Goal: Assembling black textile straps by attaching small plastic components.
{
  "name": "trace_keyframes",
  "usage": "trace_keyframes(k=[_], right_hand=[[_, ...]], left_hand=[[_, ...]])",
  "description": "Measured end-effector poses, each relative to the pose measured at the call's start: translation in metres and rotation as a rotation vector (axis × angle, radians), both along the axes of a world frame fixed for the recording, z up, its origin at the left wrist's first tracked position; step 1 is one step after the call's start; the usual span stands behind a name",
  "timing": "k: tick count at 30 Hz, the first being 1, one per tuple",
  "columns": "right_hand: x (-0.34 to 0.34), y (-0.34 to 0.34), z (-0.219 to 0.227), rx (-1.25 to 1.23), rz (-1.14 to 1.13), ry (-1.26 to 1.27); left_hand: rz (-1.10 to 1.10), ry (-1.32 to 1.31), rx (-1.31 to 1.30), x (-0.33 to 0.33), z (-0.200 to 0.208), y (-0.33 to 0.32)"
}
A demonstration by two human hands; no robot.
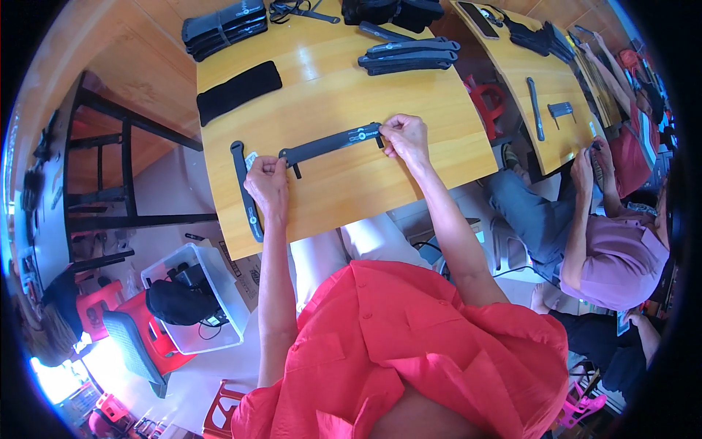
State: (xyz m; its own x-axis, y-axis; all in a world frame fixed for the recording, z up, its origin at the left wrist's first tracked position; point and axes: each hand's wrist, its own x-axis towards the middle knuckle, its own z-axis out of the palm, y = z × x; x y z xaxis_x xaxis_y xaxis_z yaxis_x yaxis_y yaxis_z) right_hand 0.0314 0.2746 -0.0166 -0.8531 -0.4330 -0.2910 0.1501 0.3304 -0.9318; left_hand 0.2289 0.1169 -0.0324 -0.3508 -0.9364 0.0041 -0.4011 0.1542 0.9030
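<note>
nearest is the person's red shirt [409,322], with pale trousers [322,260] showing beyond its hem, under the near edge of a yellow wooden table [351,208]. to the left of the legs, on the floor, stands a whitish plastic crate [232,311] holding a black bag [179,302], with a red chair [150,329] just beside it. both bare forearms reach out over the table, and the hands are well apart, joined only by what they hold: the left hand [268,189] pinches one end of a dark grey strap [322,148] between thumb and fingers, and the right hand [406,137] pinches the other end. the strap is stretched between them over the near half of the table, its right end a little farther out, a pale printed mark toward that end and a short black tab hanging near each end. just left of the left hand a second strap [249,201] lies pointing away from the person. beyond, a flat black cloth piece [239,91] lies at the left, a pile of grey straps [407,57] at the right, and at the far edge a dark bundle [224,29]. off to the right, a co-worker in a mauve shirt [621,252] sits by another table [552,152].
</note>
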Motion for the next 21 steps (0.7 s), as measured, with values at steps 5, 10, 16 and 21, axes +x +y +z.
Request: trace_keyframes(k=[5,10,16,21], right_hand=[[-0.001,0.0,-0.004,-0.019,0.002,0.006],[-0.004,0.0,-0.007,0.004,0.011,0.0],[-0.002,-0.001,-0.007,-0.029,0.016,0.013],[-0.006,0.008,-0.012,-0.112,0.032,-0.009]], left_hand=[[0.0,-0.02,0.01,0.0,0.004,0.0],[-0.003,-0.071,0.019,-0.003,0.005,-0.002],[0.017,-0.17,-0.115,0.0,-0.01,-0.007],[0.012,-0.148,-0.128,0.001,-0.008,-0.005]])
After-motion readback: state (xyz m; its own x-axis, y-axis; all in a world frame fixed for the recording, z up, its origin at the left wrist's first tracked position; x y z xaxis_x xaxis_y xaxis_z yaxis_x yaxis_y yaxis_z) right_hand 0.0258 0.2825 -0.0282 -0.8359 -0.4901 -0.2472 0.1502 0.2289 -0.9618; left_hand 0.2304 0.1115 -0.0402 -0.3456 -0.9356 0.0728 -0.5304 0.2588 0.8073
